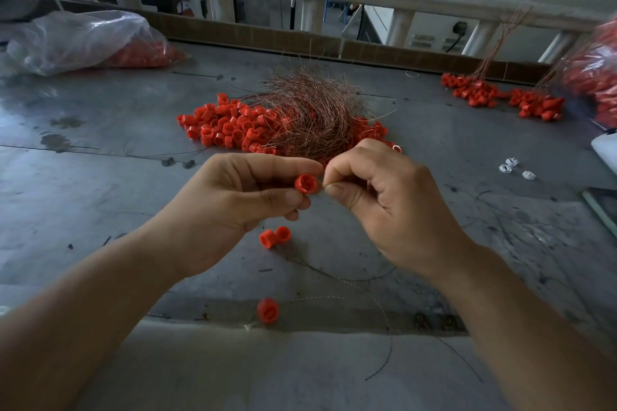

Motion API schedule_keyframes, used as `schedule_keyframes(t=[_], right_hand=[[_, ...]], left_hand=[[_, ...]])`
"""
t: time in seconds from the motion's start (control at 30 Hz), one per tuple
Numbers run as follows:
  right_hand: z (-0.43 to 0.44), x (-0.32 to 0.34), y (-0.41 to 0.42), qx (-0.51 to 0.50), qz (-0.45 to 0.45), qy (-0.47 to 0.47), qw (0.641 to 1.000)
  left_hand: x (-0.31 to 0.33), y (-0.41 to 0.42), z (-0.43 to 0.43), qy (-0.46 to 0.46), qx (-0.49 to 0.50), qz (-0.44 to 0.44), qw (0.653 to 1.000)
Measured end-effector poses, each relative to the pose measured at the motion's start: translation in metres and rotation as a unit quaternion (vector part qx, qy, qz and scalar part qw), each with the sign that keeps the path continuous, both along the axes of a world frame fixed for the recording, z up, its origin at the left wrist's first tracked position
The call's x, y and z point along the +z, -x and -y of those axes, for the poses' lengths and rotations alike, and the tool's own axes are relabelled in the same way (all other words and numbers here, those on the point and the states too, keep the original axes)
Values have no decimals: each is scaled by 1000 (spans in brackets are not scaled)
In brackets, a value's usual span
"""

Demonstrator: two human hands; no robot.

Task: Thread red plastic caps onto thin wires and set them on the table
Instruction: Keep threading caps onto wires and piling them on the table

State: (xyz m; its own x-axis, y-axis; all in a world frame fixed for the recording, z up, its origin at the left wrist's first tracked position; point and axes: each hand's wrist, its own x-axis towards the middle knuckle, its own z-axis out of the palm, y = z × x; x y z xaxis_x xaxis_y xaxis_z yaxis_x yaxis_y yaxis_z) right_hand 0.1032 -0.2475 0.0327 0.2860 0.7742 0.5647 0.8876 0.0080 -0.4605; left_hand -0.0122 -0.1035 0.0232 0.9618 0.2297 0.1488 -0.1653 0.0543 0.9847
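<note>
Cap (305,183): red, light, hard, prob. slick; above counter (100,177), pinched by L hand (240,200) thumb + index at its sides.
Wire: thin, floppy; end barely visible, R hand (394,203) fingers (340,193) pinched on it just beside cap; grip near tip.
Behind: cap pile (227,127), wire tangle (310,117).

The cap (305,183) in the left hand (233,200) was smooth red plastic. Under it, the table (100,183) was dull grey metal, scratched and stained. Beyond the right hand (394,203), the wire heap (310,110) looked like coppery metal. Far left of the hands, the bag (66,40) was clear, shiny, crinkly plastic.
</note>
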Motion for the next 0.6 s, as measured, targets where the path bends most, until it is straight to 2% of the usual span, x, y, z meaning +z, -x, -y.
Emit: schedule_keyframes(t=[0.6], right_hand=[[-1, -1, 1, -9, 7, 17, 1000]], left_hand=[[-1, -1, 2, 5, -9, 6, 1000]])
